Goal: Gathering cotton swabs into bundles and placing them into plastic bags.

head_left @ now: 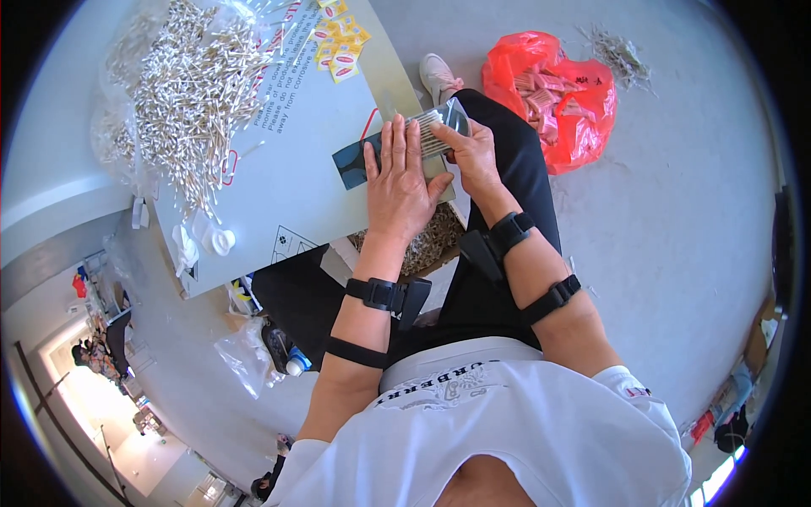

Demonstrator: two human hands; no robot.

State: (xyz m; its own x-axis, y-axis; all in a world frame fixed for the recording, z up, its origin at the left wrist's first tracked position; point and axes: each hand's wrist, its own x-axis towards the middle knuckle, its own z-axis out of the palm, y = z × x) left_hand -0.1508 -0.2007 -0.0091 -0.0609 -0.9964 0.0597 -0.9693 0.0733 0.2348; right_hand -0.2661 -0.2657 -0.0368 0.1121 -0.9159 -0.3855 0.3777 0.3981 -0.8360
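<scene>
At the table's right edge lies a flat dark plastic packet [349,166] with a clear end. White cotton swabs [430,135] show in a row inside that clear part. My left hand [397,182] rests flat across the packet, its fingers stretched out and pressing on it. The packet's right end is pinched by my right hand [476,158], with the thumb over the swab tips. Part of the packet is hidden under my left fingers.
A large heap of loose cotton swabs [190,93] covers the table's far left, beside yellow sachets [342,42]. Below the table edge stands a box [435,241] of loose swabs. A red bag [591,127] of pink packets sits on the floor at right, near scattered swabs [619,55].
</scene>
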